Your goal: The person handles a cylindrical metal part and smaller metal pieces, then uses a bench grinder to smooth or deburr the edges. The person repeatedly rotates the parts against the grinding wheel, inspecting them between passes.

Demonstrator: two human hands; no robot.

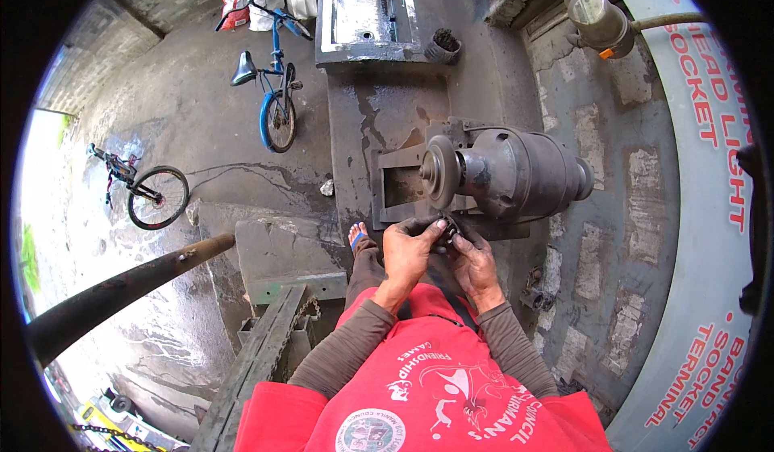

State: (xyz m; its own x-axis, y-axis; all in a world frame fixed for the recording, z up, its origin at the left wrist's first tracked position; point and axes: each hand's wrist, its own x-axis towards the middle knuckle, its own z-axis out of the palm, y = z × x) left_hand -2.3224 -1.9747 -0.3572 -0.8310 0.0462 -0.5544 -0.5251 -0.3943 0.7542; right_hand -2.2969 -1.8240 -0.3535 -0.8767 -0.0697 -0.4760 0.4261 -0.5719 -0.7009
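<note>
My left hand (407, 254) and my right hand (474, 268) are both closed on a small dark metal part (448, 231), partly hidden by my fingers. They are held just below a grinding or polishing wheel (442, 174), which sits on the shaft of a grey, grimy electric motor (520, 176). The motor rests on a metal base frame (387, 182) on a stained concrete step. I cannot tell whether the part touches the wheel.
A water basin (326, 47) with a dark pot (443, 47) beside it is ahead. A blue bicycle (276, 57) and another bicycle (157, 198) are on the left, near a pole (133, 287) and metal beam (262, 351). A printed signboard (677, 291) runs along the right.
</note>
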